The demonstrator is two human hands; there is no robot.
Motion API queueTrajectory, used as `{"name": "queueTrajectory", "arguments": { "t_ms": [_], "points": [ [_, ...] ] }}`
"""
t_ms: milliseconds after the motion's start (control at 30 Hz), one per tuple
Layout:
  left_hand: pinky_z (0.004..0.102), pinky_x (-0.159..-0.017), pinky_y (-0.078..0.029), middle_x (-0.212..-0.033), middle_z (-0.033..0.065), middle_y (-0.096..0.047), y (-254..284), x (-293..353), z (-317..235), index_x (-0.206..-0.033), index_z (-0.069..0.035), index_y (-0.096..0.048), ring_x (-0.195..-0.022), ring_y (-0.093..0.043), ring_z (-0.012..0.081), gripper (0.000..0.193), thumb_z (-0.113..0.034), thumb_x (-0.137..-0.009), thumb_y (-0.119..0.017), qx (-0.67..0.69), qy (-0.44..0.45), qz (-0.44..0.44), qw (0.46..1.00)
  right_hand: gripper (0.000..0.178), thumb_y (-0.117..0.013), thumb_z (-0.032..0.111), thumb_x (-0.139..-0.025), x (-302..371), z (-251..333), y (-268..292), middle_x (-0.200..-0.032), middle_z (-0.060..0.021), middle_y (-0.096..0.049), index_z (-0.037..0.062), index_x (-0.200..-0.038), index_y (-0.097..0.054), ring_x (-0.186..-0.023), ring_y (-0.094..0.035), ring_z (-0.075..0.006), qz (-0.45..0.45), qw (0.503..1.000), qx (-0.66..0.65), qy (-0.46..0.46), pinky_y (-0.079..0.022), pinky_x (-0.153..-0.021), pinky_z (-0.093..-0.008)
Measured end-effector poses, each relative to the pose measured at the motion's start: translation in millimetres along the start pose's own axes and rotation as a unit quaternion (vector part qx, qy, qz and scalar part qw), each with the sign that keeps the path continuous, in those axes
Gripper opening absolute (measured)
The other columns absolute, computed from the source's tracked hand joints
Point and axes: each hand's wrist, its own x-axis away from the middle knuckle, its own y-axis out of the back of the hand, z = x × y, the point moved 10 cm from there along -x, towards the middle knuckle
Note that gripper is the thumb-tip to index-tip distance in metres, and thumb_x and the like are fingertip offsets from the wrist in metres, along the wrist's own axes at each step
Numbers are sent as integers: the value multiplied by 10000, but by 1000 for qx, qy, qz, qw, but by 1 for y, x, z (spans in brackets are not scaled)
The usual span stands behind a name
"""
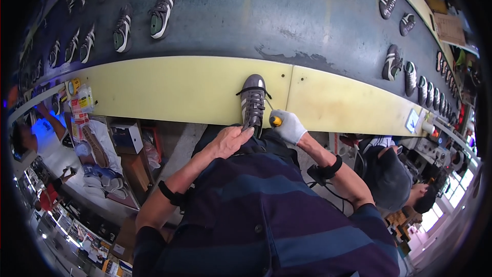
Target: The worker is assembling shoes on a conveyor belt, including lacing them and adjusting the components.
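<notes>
A dark grey shoe [254,100] with white side stripes and dark laces lies on the pale yellow ledge, its toe pointing away from me. A black lace sticks out to both sides across its upper part. My left hand [231,141] is bare and grips the shoe's heel end, with the thumb against the heel. To the right of the shoe, my right hand [290,125] wears a white glove and is closed round a yellow-handled tool [275,121]. The tool's thin shaft reaches toward the laces; whether its tip touches them I cannot tell.
Beyond the yellow ledge [174,84] runs a dark conveyor belt [215,15]. Several similar shoes [123,30] stand at its left, and more shoes [392,62] at its right. A yellow tape roll [75,83] is at the ledge's left end. Other people [387,177] sit on both sides.
</notes>
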Motion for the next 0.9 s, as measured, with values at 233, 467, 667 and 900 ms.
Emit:
{"name": "queueTrajectory", "arguments": {
  "t_ms": [233, 467, 667, 900],
  "points": [
    [321, -617, -399, -695, 15, -465, -2, -8, 9, -800, -16, -515, -654, -437, 132, 482, -424, -1051, -466, 23, -44, -12, 999, 276, -629, 83, -734, -17, 46, -53, -922, -208, -676, 84, -1002, -695, -863, -657, -429, 160, 903, 374, 142, -541, -749, -470],
    [349, -617, -400, -685, 30, -484, 0, -4, 5, -788, -21, -515, -656, -450, 146, 503, -442, -1054, -444, 56, -54, -2, 997, 248, -639, 53, -715, 4, 6, -39, -794, -87, -668, 37, -961, -666, -751, -632, -187, 144, 964, -152, -163, -499, -698, -329],
    [471, -614, -449, -733, 201, -597, -1, 2, 4, -936, 7, -620, -712, -609, 388, 312, -251, -1028, -469, -40, -76, 3, 996, 237, -605, 60, -787, 13, 35, -27, -844, -143, -698, 40, -1015, -668, -735, -638, -228, 117, 990, -62, -54, -507, -728, -357],
    [472, -656, -452, -710, 218, -585, 0, -4, -5, -932, 23, -607, -728, -609, 400, 357, -285, -1044, -467, -52, -166, -8, 985, 294, -619, 43, -735, 13, 23, -16, -888, -189, -641, 90, -1014, -697, -868, -644, -410, 9, 991, 112, 78, -520, -769, -456]
  ]
}}
